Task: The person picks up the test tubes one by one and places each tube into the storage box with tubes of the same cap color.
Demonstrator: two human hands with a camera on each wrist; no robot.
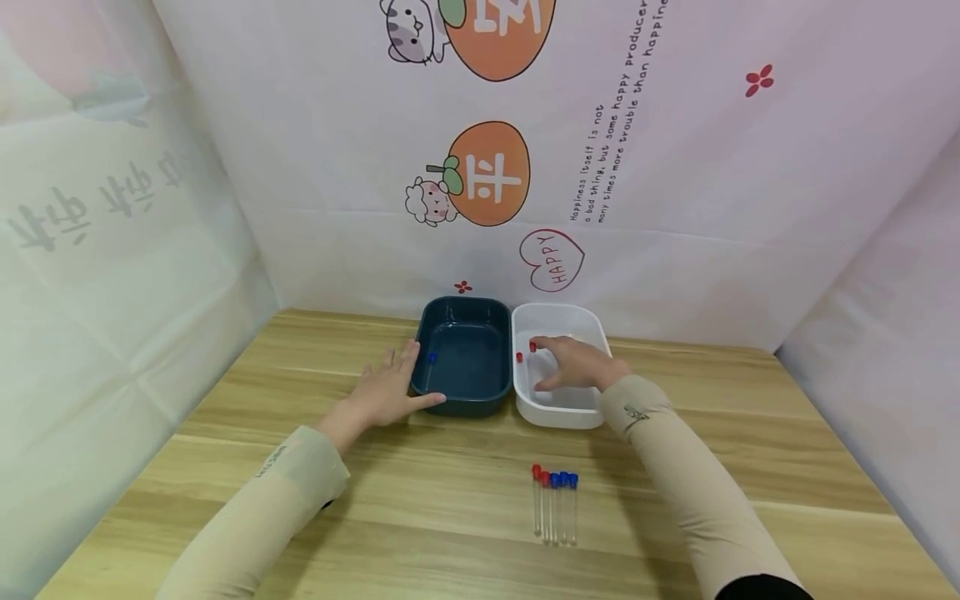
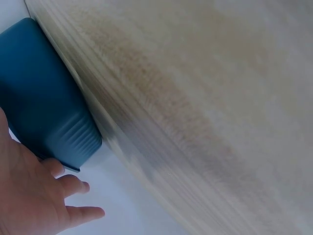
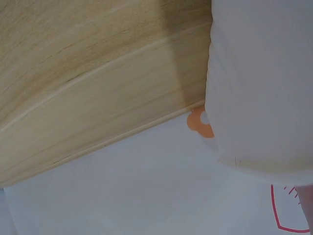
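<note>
My left hand rests against the left side of a dark teal tub, fingers spread and thumb along its front. A blue cap shows inside that tub. In the left wrist view the same hand lies beside the tub's ribbed outer wall. My right hand reaches into a white tub, thumb and fingers apart. One red cap is at its fingertips, and another red cap lies just left. Any glass below these caps is too faint to make out.
Several clear test tubes with red and blue caps lie side by side on the wooden table, in front of the tubs. A printed white cloth stands behind. The right wrist view shows mostly a sleeve.
</note>
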